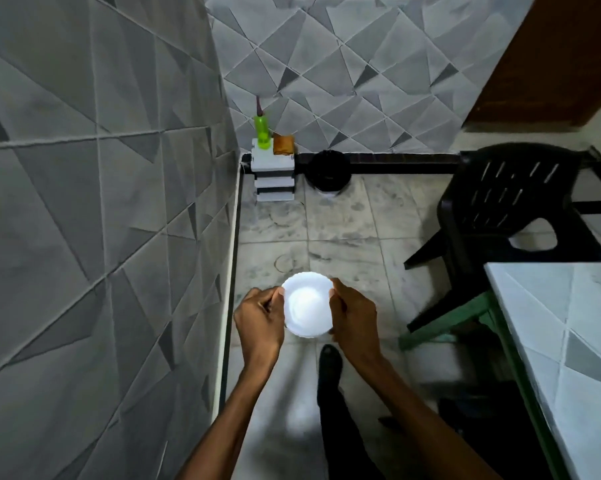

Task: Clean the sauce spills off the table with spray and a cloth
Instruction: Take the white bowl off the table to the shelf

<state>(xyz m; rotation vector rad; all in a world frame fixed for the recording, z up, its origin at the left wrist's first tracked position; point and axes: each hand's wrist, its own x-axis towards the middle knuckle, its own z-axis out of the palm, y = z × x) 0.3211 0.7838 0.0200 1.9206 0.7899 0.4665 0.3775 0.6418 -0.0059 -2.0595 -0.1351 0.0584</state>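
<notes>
Two hands are seen in the head view, both closed on one white plate [306, 308] that is held above the floor. The plate's surface is washed out by glare, so nothing on it can be made out. The left hand [259, 320] is set at the plate's left rim, with the thumb laid on top and the other fingers curled beneath. The right hand [352, 318] is set at the right rim in the same way, and its fingertips are hidden under the plate. Both forearms are cut off by the lower edge.

The green spray bottle [262, 131] is stood upright far ahead in the corner of the room, on a stack of white blocks [274, 174]. Its top is blurred, and any print on it is too small to be read. An orange-brown cloth [284, 143] is placed just beside it on the same stack. A black round container [328, 171] is set on the floor just right of the stack.

The table [569, 341] is seen at the right, well apart from bottle and cloth. Only a corner of its pale top and part of its green frame are shown, the rest being cut off. A black plastic chair [510, 209] is stood near that corner. A dark shoe [329, 362] is seen below the plate, blurred.
</notes>
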